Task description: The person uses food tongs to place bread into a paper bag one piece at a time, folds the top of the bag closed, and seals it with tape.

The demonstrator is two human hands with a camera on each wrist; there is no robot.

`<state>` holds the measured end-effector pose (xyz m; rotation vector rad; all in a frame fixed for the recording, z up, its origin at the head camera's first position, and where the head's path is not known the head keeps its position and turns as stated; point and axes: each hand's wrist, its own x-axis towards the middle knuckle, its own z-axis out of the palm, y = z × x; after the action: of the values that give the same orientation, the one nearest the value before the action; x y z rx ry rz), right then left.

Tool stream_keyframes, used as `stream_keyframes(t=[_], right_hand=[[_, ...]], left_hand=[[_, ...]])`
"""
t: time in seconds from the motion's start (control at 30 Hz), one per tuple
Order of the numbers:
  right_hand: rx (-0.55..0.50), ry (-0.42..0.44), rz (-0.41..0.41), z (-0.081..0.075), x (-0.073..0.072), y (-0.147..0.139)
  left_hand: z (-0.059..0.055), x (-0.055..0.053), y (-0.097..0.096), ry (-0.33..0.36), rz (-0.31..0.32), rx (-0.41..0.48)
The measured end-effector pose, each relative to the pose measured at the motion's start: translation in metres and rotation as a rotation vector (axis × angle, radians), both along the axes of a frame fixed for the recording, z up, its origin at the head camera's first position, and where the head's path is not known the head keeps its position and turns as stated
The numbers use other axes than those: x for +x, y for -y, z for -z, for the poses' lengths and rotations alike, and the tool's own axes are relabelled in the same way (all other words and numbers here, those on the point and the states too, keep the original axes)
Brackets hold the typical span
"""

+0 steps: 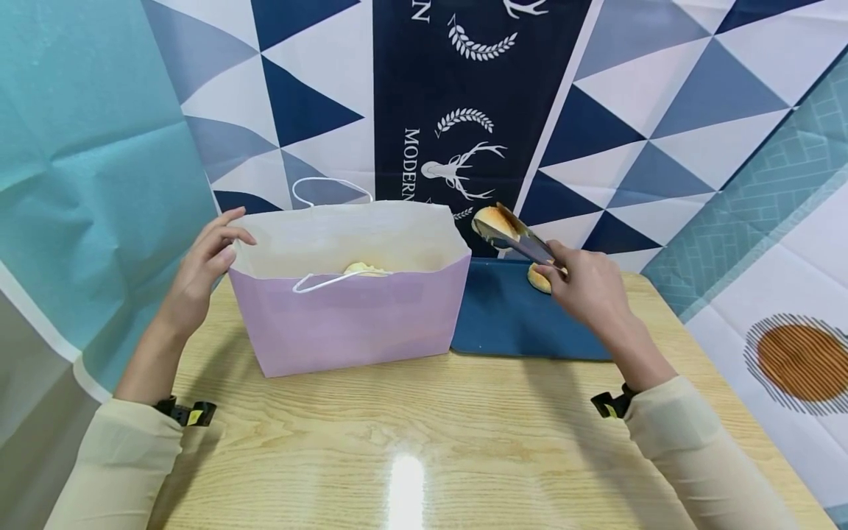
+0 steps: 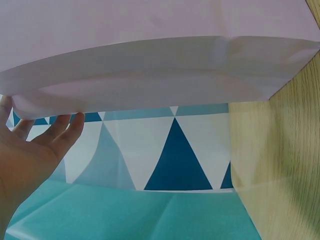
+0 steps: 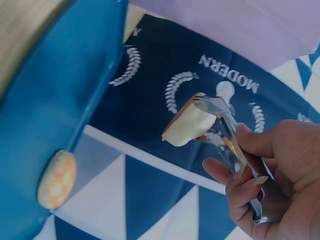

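Observation:
My left hand [image 1: 199, 269] holds the left rim of a lilac paper bag [image 1: 351, 320], one finger over the edge. In the left wrist view, other fingers of that hand [image 2: 30, 155] lie along the bag's outer side. My right hand [image 1: 592, 287] grips metal tongs [image 3: 235, 145], which pinch a bread bun [image 1: 493, 221] in the air right of the bag. The right wrist view shows the bun's pale side [image 3: 190, 125]. Another bun [image 1: 539, 278] sits on the blue tray [image 1: 503, 316], partly behind the right hand. Inside the bag, a pale bread piece [image 1: 364, 269] peeks above the front rim.
The bag and tray stand side by side on a wooden table [image 1: 371, 427]. White cord handles [image 1: 331, 180] rise from the bag's back and droop over its front. A patterned cloth [image 1: 318, 88] hangs close behind, with a teal sheet [image 1: 99, 199] at the left.

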<state>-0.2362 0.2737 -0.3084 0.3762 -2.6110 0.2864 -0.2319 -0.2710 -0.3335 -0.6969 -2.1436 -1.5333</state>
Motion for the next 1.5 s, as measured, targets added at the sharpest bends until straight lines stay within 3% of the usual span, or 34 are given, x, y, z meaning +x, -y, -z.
stream_keyframes(t=[0.4, 0.83, 1.13, 1.5], right_hand=[[-0.057, -0.112, -0.036, -0.031, 0.023, 0.019], [-0.034, -0.219, -0.116, -0.055, 0.051, 0.047], [-0.027, -0.254, -0.205, -0.059, 0.064, 0.067], [-0.024, -0.214, -0.274, -0.054, 0.065, 0.081]], left_hand=[[-0.002, 0.000, -0.001, 0.015, 0.000, -0.005], [-0.003, -0.001, 0.001, 0.022, -0.007, -0.009], [-0.002, -0.001, 0.000, 0.020, 0.000, -0.010], [-0.001, 0.000, -0.001, 0.008, 0.000, -0.008]])
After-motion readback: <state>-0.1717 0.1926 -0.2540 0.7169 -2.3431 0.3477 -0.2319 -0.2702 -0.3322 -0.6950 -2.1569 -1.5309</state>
